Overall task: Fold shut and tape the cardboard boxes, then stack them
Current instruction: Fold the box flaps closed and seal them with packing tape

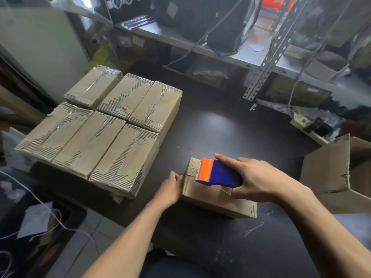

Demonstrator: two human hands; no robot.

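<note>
— What are the fingers doing?

— The right hand (259, 177) is wrapped round a tape gun (217, 173): index finger stretched along its far side, thumb curled under the near edge. The gun's orange end sits over the far-left part of the box (210, 194) top, its blue body under the palm.

— And the other hand?

— The left hand (170, 187) rests against the box's left end, fingers bent lightly onto the upper edge near the corner. They press on the cardboard rather than close round it.

— Where is the box?

— On the dark table (220, 125), right in front of the person, flaps folded down. I cannot tell whether tape already lies on the seam.

— Further out?

— To the left, well apart from it, a stack (100, 125) of taped boxes, six across the top layer in two rows of three, touching one another. At the right edge stands an open carton (329, 167) with one flap raised. Beyond the table runs a metal shelf (251, 55) holding dark bags, with more cartons beneath it. A power strip (309, 127) lies at the table's far right.
</note>
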